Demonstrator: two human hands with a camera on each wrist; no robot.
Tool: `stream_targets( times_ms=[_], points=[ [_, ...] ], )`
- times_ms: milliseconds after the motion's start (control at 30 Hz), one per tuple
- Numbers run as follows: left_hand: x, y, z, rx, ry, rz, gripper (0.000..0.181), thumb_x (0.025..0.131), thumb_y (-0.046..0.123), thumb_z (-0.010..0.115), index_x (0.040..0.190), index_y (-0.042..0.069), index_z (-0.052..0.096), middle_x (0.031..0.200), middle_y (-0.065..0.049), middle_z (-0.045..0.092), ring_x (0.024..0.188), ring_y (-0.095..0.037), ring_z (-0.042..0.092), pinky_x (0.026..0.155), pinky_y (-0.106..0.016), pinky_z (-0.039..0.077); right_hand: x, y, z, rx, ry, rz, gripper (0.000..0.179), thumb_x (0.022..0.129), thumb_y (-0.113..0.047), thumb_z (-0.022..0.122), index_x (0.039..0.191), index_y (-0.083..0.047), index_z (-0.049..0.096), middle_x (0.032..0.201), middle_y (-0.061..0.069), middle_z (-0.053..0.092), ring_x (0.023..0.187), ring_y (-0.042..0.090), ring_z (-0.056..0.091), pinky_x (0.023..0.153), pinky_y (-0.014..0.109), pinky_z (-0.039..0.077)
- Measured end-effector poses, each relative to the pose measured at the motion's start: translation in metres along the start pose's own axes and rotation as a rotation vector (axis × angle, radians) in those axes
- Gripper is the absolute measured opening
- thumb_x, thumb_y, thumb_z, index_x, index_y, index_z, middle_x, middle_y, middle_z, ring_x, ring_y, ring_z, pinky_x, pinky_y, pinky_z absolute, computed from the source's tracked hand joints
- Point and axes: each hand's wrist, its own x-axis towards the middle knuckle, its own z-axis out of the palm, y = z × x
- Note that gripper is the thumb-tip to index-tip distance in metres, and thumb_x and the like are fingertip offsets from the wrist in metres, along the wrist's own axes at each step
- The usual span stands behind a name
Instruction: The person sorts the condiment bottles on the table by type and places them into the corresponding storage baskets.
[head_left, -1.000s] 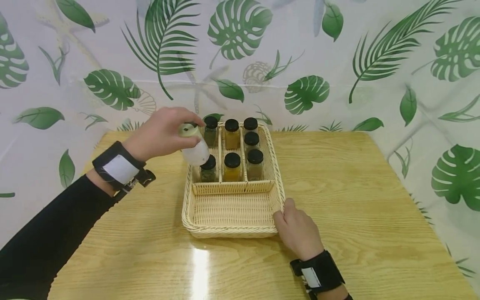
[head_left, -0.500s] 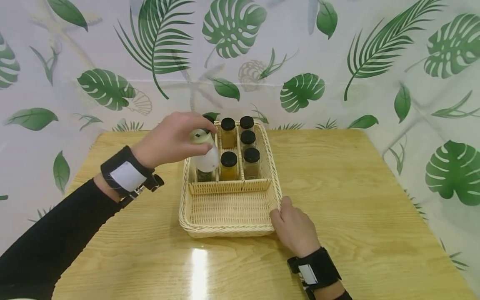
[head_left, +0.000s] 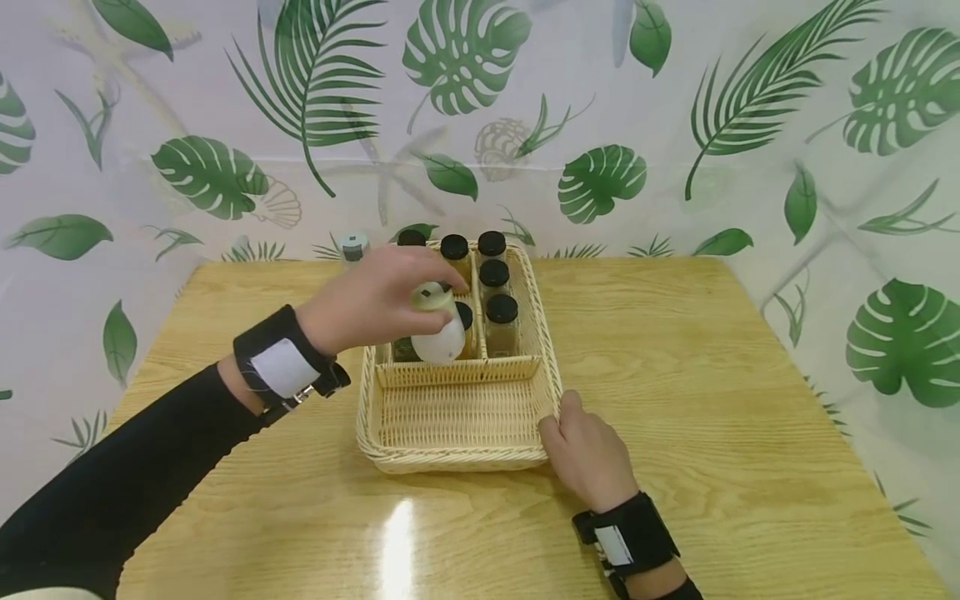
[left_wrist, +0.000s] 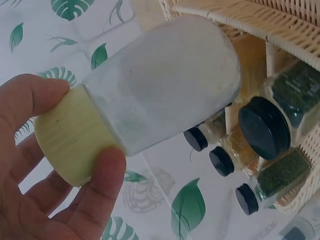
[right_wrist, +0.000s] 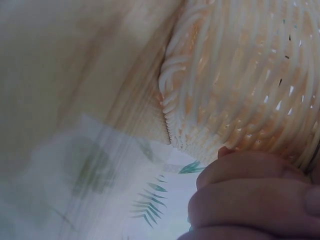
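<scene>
My left hand [head_left: 386,292] pinches a jar by its pale yellow-green lid; the jar [left_wrist: 165,82] is clear glass with whitish contents. It hangs tilted over the wicker basket [head_left: 457,458], above the compartments at the left and middle, hiding part of the jars there. My right hand [head_left: 588,450] grips the basket's front right corner, fingers curled under the rim in the right wrist view. Black-capped spice jars stand in the basket: a brown one [head_left: 501,329] at the right, and a dark green one [left_wrist: 295,97] close beside the held jar in the left wrist view.
Another jar with a pale lid [head_left: 354,245] stands behind the basket's left back, partly hidden by my left hand. The basket's wide front compartment [head_left: 457,412] holds nothing. Under it lies a wooden table [head_left: 675,375], backed by a leaf-patterned wall covering [head_left: 637,100].
My left hand has carried the jar right and toward me, over the basket's compartments, uncovering the pale-lidded jar behind. My right hand keeps its grip on the corner.
</scene>
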Motion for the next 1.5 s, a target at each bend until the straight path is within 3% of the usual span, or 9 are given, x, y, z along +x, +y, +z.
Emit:
stream_targets(
  times_ms=[267,933,1133,1500],
  points=[
    [0.007,0.010,0.014,-0.044,-0.033,0.025,0.024,0.078,0.012,0.066,0.102,0.011,0.070,0.100,0.001,0.066,0.089,-0.009,0.055,0.074,-0.029,0.046,0.000,-0.001,0.000,0.005,-0.005,0.000,0.018,0.095,-0.022,0.042,0.082,-0.009,0.039,0.055,0.002,0.038,0.042,0.018,0.038,0.036,0.031,0.028],
    [0.020,0.035,0.050,-0.102,-0.142,0.026,0.023,0.080,0.013,0.065,0.102,0.016,0.069,0.096,0.008,0.060,0.077,-0.005,0.050,0.067,-0.022,0.044,0.001,-0.001,-0.001,-0.001,-0.025,0.020,0.020,0.096,-0.023,0.040,0.083,-0.008,0.040,0.057,0.004,0.043,0.044,0.019,0.041,0.038,0.033,0.031],
    [0.023,0.037,0.063,-0.134,-0.141,0.072,0.021,0.080,0.012,0.064,0.100,0.013,0.069,0.096,0.003,0.063,0.077,-0.006,0.051,0.069,-0.022,0.044,0.000,0.000,0.000,0.003,-0.037,0.018,0.021,0.097,-0.025,0.040,0.084,-0.008,0.039,0.057,0.004,0.043,0.043,0.019,0.041,0.038,0.032,0.031],
    [0.024,0.037,0.079,-0.136,-0.150,0.095,0.023,0.080,0.015,0.068,0.103,0.014,0.069,0.099,0.004,0.062,0.084,-0.006,0.053,0.072,-0.022,0.044,0.000,0.000,-0.001,0.011,-0.046,0.026,0.022,0.098,-0.025,0.039,0.084,-0.008,0.039,0.057,0.004,0.042,0.043,0.019,0.040,0.038,0.031,0.029]
  ],
)
